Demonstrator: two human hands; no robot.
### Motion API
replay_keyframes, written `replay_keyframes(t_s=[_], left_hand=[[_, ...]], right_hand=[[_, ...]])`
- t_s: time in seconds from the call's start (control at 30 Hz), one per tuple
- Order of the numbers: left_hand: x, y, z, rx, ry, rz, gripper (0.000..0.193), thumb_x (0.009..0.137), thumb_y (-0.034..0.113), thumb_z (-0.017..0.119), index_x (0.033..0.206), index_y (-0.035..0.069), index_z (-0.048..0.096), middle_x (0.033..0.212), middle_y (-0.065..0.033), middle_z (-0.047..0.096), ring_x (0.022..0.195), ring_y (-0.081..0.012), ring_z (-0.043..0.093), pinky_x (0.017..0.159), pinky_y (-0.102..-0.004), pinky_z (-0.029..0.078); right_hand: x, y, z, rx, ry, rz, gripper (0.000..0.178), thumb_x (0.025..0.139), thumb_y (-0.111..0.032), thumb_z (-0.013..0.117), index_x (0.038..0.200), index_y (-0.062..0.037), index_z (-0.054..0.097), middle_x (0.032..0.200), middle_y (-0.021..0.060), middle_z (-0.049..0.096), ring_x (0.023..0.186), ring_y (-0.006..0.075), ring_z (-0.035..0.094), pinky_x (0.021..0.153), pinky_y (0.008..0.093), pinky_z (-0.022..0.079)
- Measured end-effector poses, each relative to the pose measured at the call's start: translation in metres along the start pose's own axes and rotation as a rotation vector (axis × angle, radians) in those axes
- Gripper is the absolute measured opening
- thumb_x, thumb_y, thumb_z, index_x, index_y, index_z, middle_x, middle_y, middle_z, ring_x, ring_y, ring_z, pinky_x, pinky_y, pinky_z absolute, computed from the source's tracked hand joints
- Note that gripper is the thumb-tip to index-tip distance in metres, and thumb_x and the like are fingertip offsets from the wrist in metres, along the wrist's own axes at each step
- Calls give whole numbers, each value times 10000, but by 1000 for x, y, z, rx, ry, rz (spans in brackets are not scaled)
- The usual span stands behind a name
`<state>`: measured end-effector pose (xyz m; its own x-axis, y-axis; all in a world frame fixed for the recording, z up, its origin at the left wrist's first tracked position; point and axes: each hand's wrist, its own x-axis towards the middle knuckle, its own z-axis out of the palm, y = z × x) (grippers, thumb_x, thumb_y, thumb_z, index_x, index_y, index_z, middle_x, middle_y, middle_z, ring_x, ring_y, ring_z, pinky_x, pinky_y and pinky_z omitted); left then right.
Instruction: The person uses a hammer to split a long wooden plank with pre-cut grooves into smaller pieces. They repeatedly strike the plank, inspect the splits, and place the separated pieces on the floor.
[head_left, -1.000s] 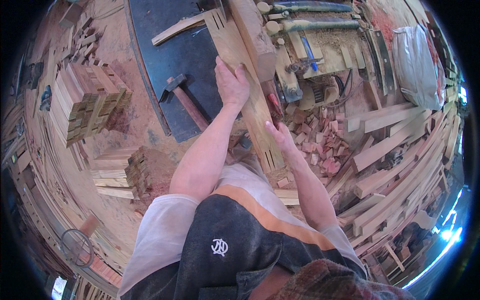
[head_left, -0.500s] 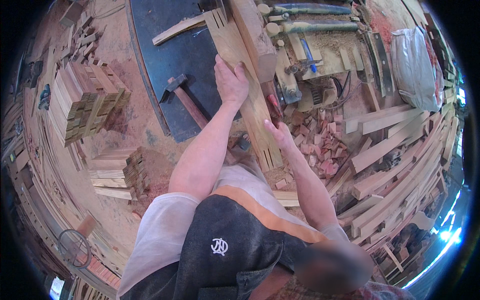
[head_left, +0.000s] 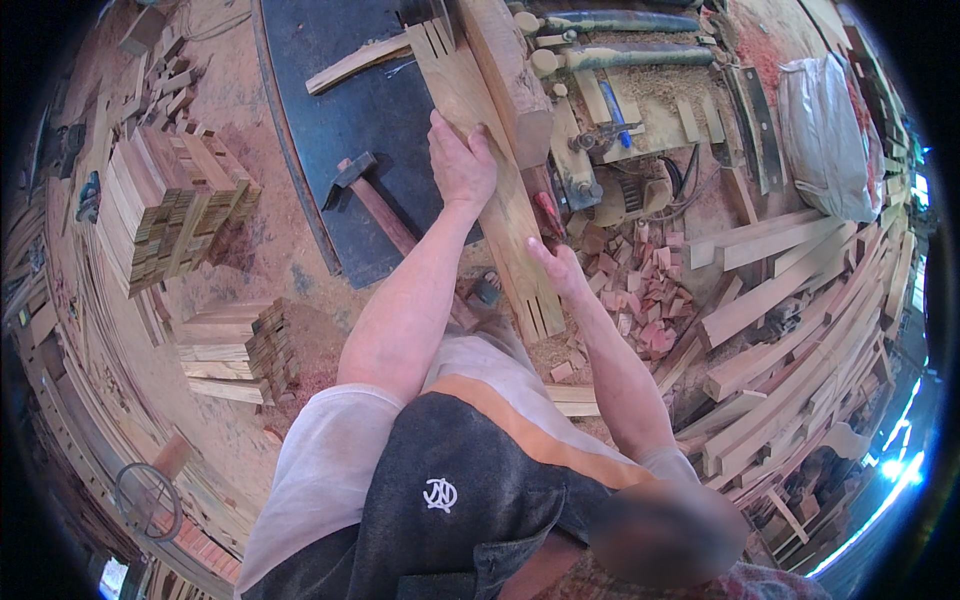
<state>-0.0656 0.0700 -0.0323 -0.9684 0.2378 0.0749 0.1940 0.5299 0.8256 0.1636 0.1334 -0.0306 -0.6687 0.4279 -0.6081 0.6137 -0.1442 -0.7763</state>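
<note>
A long wooden board (head_left: 515, 235), slotted at both ends, runs from the dark table (head_left: 365, 225) toward my body. My left hand (head_left: 463, 168) rests over its left side, thumb on the upper face and fingers along the edge. Nearer me, my right hand (head_left: 558, 268) grips the right edge with the thumb on top; its other fingers are mostly hidden. A thick wooden beam (head_left: 500, 75) lies along the board's right side. Left of my forearm, a hammer (head_left: 375, 200) lies on the table. A thin wood strip (head_left: 355, 65) lies farther away, close to the board's far end.
Stacks of cut wood pieces (head_left: 165, 205) stand on the floor to the left. Offcuts (head_left: 640, 290) are heaped at the right, beside long timbers (head_left: 775, 330). Farther right stands a white sack (head_left: 825, 135). Beyond the beam are pipe-like bars (head_left: 630, 55) and a blue-handled tool (head_left: 613, 112).
</note>
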Motion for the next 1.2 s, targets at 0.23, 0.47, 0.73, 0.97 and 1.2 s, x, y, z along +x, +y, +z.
replay_keyframes(t_s=[0.23,0.47,0.73,0.97,1.2], left_hand=[[2,-1,1,2,-15,-27,754,1002,300,619,1549,-97,286,1380,-321,519,1256,-495,536,1068,-538,441],[-36,3,-6,-9,-47,-51,772,1004,324,618,1552,-92,269,1385,-335,509,1264,-504,524,1087,-542,424],[-144,2,-47,-486,-341,-406,770,922,325,781,1477,-67,419,1346,-237,605,1230,-375,619,1068,-453,480],[-195,43,-109,-972,-760,-826,693,857,231,848,1411,4,500,1270,-130,672,1124,-257,692,984,-402,564],[-168,148,-178,-1137,-695,-327,800,770,124,891,1403,26,412,1296,-142,626,1169,-261,660,993,-437,565]], right_hand=[[-7,-7,-3,48,-78,194,680,967,-583,695,1225,46,709,1110,61,691,1022,131,600,922,323,494],[-26,21,-2,-64,-5,111,692,977,-573,673,1250,63,694,1104,109,735,997,157,656,901,335,522],[-135,96,-37,19,-81,76,692,932,-489,729,1338,65,648,1195,108,721,1090,165,646,989,336,499],[-242,73,-66,77,-140,94,929,763,-493,859,1438,72,561,1313,118,672,1166,181,641,1057,351,488],[-233,17,-71,111,-71,-307,1051,695,-478,920,1502,54,508,1416,132,628,1321,217,589,1155,388,431]])
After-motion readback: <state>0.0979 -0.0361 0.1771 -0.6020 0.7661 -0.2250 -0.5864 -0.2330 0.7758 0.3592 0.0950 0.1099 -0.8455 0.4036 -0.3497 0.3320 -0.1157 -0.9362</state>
